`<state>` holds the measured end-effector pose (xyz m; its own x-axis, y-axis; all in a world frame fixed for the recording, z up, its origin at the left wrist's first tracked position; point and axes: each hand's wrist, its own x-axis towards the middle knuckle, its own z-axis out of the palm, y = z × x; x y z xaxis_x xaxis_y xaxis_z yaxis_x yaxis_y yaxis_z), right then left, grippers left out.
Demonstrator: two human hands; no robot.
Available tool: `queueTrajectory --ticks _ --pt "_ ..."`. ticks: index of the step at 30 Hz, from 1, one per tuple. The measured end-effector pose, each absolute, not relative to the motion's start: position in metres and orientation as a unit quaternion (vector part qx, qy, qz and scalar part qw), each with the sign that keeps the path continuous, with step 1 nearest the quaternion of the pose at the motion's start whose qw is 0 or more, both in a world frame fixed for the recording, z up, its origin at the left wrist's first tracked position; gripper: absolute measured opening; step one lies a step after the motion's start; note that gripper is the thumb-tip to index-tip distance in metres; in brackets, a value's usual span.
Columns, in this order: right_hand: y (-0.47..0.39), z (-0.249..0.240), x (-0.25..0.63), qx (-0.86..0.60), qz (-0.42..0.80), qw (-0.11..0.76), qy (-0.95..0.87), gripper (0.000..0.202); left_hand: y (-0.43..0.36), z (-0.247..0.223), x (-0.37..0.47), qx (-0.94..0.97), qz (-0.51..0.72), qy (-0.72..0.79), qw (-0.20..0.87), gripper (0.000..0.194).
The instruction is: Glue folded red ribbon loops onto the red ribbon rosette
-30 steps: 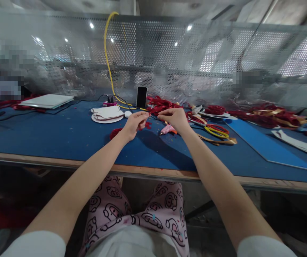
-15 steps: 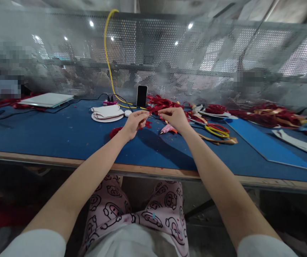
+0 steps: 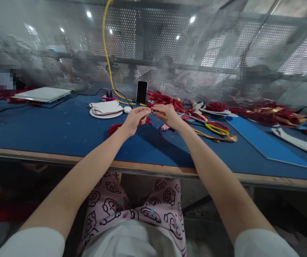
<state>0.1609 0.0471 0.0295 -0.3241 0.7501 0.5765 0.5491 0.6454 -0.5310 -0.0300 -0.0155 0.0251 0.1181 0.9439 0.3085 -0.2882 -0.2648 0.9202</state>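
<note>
My left hand (image 3: 136, 120) and my right hand (image 3: 169, 116) meet above the blue table, fingertips pinched together around a tiny red piece (image 3: 151, 110). It is too small to make out well. Below and left of the hands lies a dark red fuzzy bundle (image 3: 114, 129), partly behind my left forearm. Red scraps (image 3: 148, 121) rest on the table just beyond my left fingers. The pink glue gun (image 3: 165, 127) shows only its front, as my right hand covers the rest.
A phone (image 3: 142, 92) stands behind the hands, near white card pieces (image 3: 106, 108). Red ribbons (image 3: 165, 100), scissors (image 3: 217, 128) and a blue board (image 3: 267, 142) lie to the right. A yellow cable (image 3: 107, 53) hangs at the mesh. White boards (image 3: 42, 94) are at left.
My right hand has moved left, so its fingertips now meet those of my left hand. It now covers more of the pink glue gun. The view has shifted slightly.
</note>
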Motion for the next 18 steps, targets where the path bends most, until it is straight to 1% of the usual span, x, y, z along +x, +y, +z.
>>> queueTrajectory --ticks 3,5,8,9,11,13,15,18 --pt "0.047 0.028 0.161 -0.400 0.043 0.390 -0.828 0.022 -0.015 0.025 -0.030 0.530 0.592 0.315 0.519 0.008" --pt "0.045 0.030 0.165 -0.407 0.048 0.374 -0.832 0.026 -0.015 0.025 -0.030 0.527 0.595 0.318 0.517 0.007" --pt "0.039 0.036 0.170 -0.430 0.074 0.383 -0.814 0.022 -0.015 0.025 -0.030 0.528 0.595 0.318 0.515 0.009" --pt "0.036 0.039 0.171 -0.443 0.093 0.395 -0.799 0.023 -0.015 0.026 -0.030 0.529 0.595 0.317 0.516 0.010" --pt "0.031 0.041 0.171 -0.454 0.162 0.425 -0.766 0.031 -0.016 0.025 -0.029 0.531 0.593 0.315 0.518 0.009" --pt "0.025 0.042 0.169 -0.425 0.243 0.464 -0.738 0.036 -0.015 0.024 -0.028 0.532 0.588 0.310 0.524 0.009" --pt "0.022 0.041 0.164 -0.378 0.310 0.495 -0.719 0.038 -0.014 0.023 -0.027 0.530 0.584 0.305 0.533 0.015" --pt "0.019 0.037 0.156 -0.328 0.384 0.513 -0.695 0.041 -0.012 0.020 -0.027 0.524 0.580 0.303 0.545 0.027"
